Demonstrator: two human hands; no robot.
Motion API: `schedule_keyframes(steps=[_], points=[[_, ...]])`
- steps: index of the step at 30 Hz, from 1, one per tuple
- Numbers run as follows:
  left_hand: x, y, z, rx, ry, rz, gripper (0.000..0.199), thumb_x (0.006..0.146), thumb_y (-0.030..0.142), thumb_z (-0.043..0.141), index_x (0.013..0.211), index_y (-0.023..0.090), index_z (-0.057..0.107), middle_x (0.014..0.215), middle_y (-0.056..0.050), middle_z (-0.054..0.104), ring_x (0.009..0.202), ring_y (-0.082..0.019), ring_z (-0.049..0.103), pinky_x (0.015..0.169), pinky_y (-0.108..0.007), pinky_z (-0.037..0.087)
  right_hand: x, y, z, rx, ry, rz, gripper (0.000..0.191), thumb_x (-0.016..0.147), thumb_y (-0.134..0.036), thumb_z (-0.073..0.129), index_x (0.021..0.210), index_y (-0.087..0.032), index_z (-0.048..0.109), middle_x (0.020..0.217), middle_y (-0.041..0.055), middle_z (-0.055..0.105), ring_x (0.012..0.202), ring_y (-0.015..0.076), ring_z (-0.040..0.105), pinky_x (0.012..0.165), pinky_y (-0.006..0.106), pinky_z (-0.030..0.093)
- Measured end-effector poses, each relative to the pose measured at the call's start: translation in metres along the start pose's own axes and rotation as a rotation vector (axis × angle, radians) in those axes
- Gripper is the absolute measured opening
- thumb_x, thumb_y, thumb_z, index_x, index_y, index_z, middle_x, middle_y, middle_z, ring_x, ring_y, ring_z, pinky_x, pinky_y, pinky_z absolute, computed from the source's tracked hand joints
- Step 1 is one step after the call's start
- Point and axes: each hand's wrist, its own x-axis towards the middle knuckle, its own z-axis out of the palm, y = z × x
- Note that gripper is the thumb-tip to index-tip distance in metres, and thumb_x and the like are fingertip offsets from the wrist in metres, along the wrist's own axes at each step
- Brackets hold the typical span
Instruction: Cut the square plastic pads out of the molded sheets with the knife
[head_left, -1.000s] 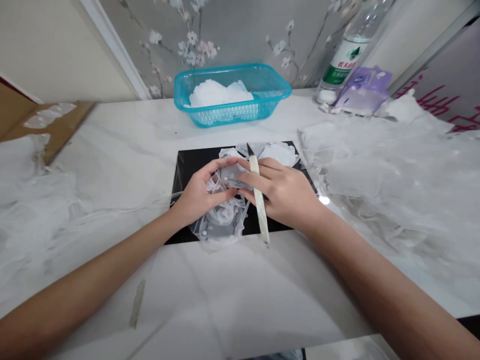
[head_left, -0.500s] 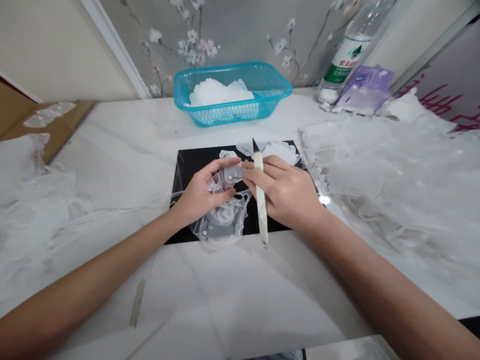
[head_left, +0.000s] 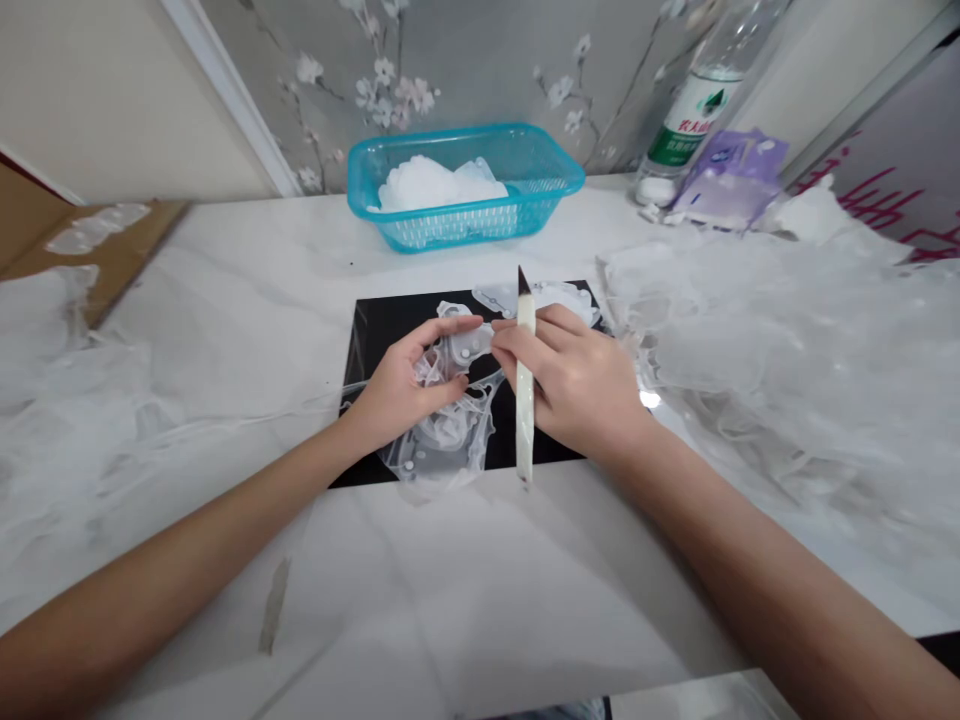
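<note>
My left hand (head_left: 401, 390) has its thumb and fingers curved round a clear, flexible sheet piece (head_left: 471, 345) with small round bumps and ragged edges. Held between the fingers of my right hand (head_left: 577, 375) is a slim tool with a white, wrapped-looking handle (head_left: 525, 425) and a dark pointed tip, which points up and away. The right fingertips are pinched close to the piece's right edge; whether they touch it I cannot tell. Below the left hand, a larger crumpled clear sheet (head_left: 442, 455) lies on a black mat (head_left: 379, 325).
Behind the mat stands a blue basket (head_left: 551, 205) with white pieces in it. Heaps of clear sheets lie at the right (head_left: 795, 330) and left (head_left: 67, 420). A water bottle (head_left: 686, 120) and purple packet (head_left: 739, 175) stand at back right, cardboard (head_left: 139, 255) at left.
My right hand has shifted slightly right, away from the clear piece, and the tool has turned more upright. The left hand stays nearly still.
</note>
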Motion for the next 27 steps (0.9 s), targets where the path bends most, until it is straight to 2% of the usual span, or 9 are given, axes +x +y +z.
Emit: schedule_keyframes(steps=[7,14,19,22,27], points=[[0.0,0.0004,-0.0005,0.005,-0.006,-0.003,0.048,0.071,0.012,0.062,0.118,0.018,0.056,0.125,-0.005,0.059,0.119,-0.024,0.051,0.094,-0.032,0.047,0.0001,-0.0005,0.0002,-0.014,0.021,0.034,0.018,0.087,-0.016,0.043,0.084,-0.017,0.061,0.078,0.0064,0.067,0.079,0.0193,0.053,0.054,0.027,0.035],[0.0002,0.0006,-0.0003,0.019,0.0,-0.027,0.049,0.07,0.011,0.061,0.117,0.021,0.055,0.119,-0.004,0.061,0.106,-0.023,0.059,0.083,-0.03,0.051,-0.0011,-0.0007,0.0013,-0.038,0.076,0.074,0.017,0.087,-0.017,0.044,0.089,-0.017,0.061,0.078,0.006,0.067,0.081,0.02,0.054,0.051,0.028,0.033],[-0.0014,-0.0029,-0.0002,-0.154,-0.004,-0.078,0.05,0.069,0.014,0.067,0.116,0.023,0.051,0.094,-0.001,0.066,0.091,-0.019,0.065,0.076,-0.028,0.053,0.0002,0.0008,-0.0003,-0.013,0.074,0.041,0.018,0.088,-0.017,0.043,0.086,-0.017,0.061,0.078,0.0057,0.067,0.078,0.0189,0.053,0.054,0.028,0.036],[-0.0016,-0.0046,-0.0008,-0.29,0.017,-0.138,0.047,0.07,0.023,0.071,0.114,0.023,0.053,0.091,-0.001,0.066,0.085,-0.017,0.065,0.073,-0.026,0.054,0.0015,0.0011,-0.0019,0.019,0.045,-0.034,0.02,0.09,-0.018,0.042,0.084,-0.016,0.061,0.076,0.0063,0.066,0.078,0.0185,0.053,0.056,0.027,0.038],[0.0,-0.0034,-0.0008,-0.388,0.063,-0.218,0.04,0.072,0.034,0.07,0.106,0.021,0.055,0.079,-0.001,0.066,0.07,-0.015,0.064,0.065,-0.026,0.054,0.002,-0.0008,-0.0038,0.046,0.011,-0.049,0.024,0.091,-0.02,0.04,0.083,-0.016,0.061,0.077,0.0076,0.066,0.081,0.0194,0.053,0.059,0.028,0.041]])
